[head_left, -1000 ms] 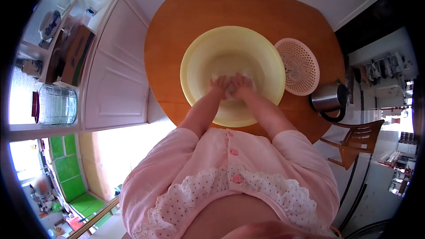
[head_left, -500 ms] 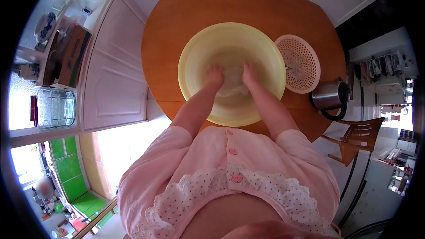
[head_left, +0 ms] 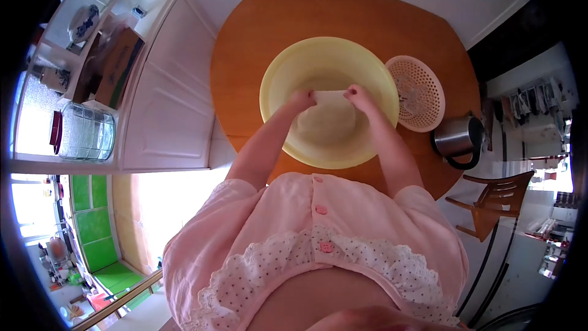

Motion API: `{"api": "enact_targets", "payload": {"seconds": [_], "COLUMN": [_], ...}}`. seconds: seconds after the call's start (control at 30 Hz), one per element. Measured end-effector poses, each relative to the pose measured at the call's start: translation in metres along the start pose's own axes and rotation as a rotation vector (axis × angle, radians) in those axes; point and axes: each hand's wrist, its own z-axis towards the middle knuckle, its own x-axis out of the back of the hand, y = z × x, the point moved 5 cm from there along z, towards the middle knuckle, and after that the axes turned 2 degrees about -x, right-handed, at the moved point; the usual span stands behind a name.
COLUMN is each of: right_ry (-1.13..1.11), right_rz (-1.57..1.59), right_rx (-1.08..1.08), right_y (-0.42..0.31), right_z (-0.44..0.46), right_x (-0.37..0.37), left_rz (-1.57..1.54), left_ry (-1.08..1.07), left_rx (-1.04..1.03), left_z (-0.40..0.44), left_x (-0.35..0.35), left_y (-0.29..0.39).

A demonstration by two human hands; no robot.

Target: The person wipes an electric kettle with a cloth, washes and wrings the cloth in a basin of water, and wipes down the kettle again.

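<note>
A large pale yellow basin (head_left: 269, 86) stands on the round wooden table. Inside its rim, a whitish cloth (head_left: 331, 99) is stretched between my two hands. My left hand (head_left: 302, 98) pinches one upper corner of it, and my right hand (head_left: 358, 94) pinches the other. The cloth's top edge runs nearly straight from hand to hand. Its lower part hangs down into the basin, where its outline is hard to make out against the cloudy bottom.
On the wooden table (head_left: 245, 55), a pink perforated basket (head_left: 433, 95) touches or nearly touches the basin's right side. Beyond it stands a steel kettle (head_left: 456, 136). A wooden chair (head_left: 499, 199) is at the right. White cabinets (head_left: 174, 98) and a glass jar (head_left: 89, 132) are at the left.
Both hands have closed on the cloth's corners and lifted its top edge, after lying spread in the basin. The view has shifted slightly.
</note>
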Motion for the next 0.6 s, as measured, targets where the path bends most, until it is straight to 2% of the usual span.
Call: {"api": "enact_targets", "payload": {"seconds": [0.1, 0.23, 0.43, 0.53, 0.6], "right_ry": [0.05, 0.163, 0.416, 0.46, 0.375], "right_rz": [0.042, 0.129, 0.058, 0.088, 0.128], "right_rx": [0.144, 0.269, 0.383, 0.63, 0.604], "right_y": [-0.034, -0.055, -0.09, -0.127, -0.136], "right_z": [-0.037, -0.07, -0.104, -0.128, -0.134], "right_x": [0.03, 0.054, 0.07, 0.054, 0.039], "left_rz": [-0.006, 0.091, -0.215, -0.414, -0.51], "left_ry": [0.039, 0.163, 0.275, 0.293, 0.266], "left_rx": [-0.127, -0.34, -0.369, -0.288, -0.31], "left_z": [-0.037, -0.062, -0.085, -0.102, -0.106], "left_x": [0.042, 0.064, 0.081, 0.082, 0.073], "left_y": [0.037, 0.055, 0.088, 0.119, 0.132]}}
